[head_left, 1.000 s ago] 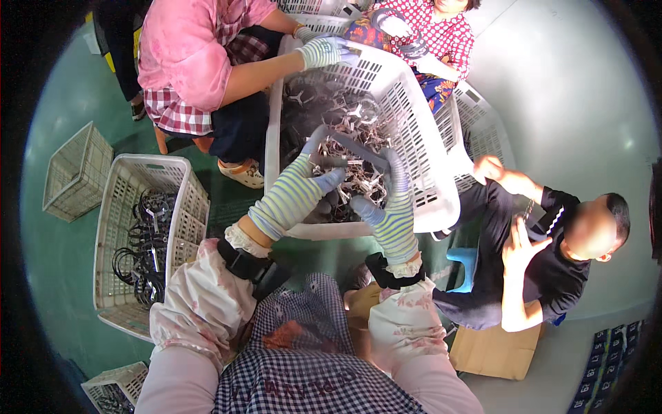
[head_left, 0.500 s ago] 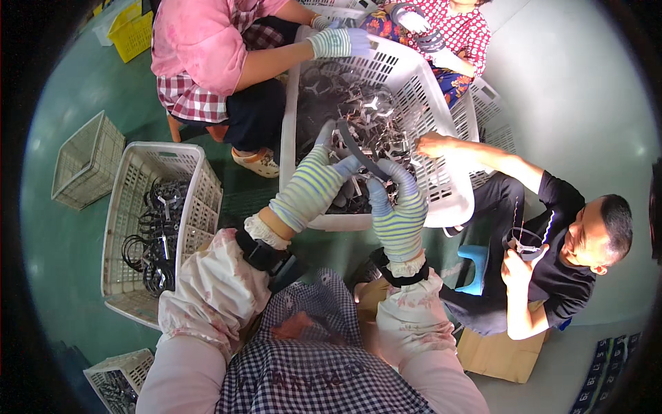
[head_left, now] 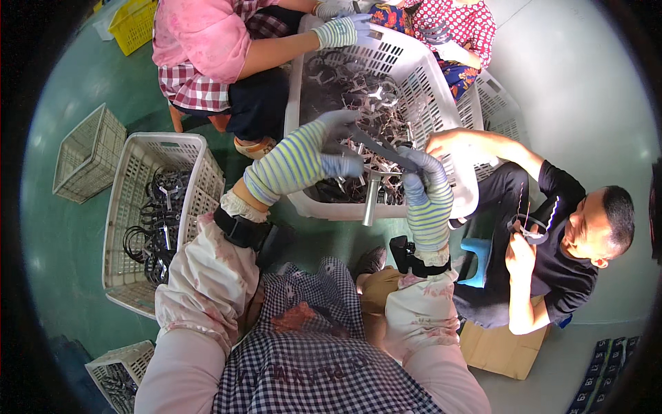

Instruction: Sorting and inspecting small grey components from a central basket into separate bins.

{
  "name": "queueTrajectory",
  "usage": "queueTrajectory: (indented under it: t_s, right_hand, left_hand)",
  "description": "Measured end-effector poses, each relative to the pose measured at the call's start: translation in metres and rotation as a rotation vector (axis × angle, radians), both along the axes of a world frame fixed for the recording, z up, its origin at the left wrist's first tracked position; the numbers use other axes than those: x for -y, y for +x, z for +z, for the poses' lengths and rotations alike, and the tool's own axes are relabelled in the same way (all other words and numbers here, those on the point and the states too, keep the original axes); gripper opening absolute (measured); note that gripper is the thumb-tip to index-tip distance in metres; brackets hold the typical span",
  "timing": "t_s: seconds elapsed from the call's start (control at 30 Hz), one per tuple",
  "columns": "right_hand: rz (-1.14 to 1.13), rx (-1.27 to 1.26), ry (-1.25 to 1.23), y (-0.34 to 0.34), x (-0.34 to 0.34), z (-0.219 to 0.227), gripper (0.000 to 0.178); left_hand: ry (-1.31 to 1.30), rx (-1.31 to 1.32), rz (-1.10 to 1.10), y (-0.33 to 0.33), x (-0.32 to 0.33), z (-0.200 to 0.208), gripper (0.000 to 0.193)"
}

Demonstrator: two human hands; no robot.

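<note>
The right grip [head_left: 429,196], in a striped glove, is closed on the right end of a dark ring [head_left: 381,148], its fingers and thumb at the band. The ring slants from that grip up and to the left, over the near part of the big crate [head_left: 329,210]. A silver post [head_left: 372,200] hangs below the ring, just left of the right grip, its lower end in front of the crate's near rim. The left grip [head_left: 293,162] is open, thumb and fingers apart and blurred, beside the ring's left end; whether a fingertip touches it I cannot tell. Beneath both, dark and silver parts [head_left: 376,93] lie heaped in the big crate. On its right side a co-worker in black [head_left: 552,272] has one hand at the rim and a similar ring [head_left: 529,228] in the other. On the far left, a person in pink [head_left: 200,41] has a gloved hand over the rim; at the far side, a person in a dotted top [head_left: 476,27] holds dark rings. Left on the floor stand a side crate [head_left: 114,276] with more parts and a basket [head_left: 76,162].
</note>
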State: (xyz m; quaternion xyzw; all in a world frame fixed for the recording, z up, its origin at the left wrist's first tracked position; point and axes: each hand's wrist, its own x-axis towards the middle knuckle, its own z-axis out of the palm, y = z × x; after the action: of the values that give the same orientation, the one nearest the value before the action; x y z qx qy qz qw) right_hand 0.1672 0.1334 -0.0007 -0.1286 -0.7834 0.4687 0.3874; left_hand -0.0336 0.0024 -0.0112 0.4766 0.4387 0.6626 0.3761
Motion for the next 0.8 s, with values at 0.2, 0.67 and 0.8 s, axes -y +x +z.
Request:
queueTrajectory:
  t_s: [0.2, 0.67, 0.8]
  right_hand:
    - [-0.008, 0.013, 0.014, 0.003, -0.006, -0.001, 0.03]
    - [-0.15, -0.029, 0.279, -0.015, 0.002, -0.009, 0.026]
    - [-0.129, 0.014, 0.502, -0.019, 0.0, -0.012, 0.05]
  left_hand:
    - [-0.003, -0.084, -0.044, 0.003, -0.002, -0.008, 0.083]
    - [0.024, 0.364, 0.259, 0.041, -0.031, -0.042, 0.039]
    - [-0.246, 0.59, 0.093, 0.052, -0.024, -0.043, 0.029]
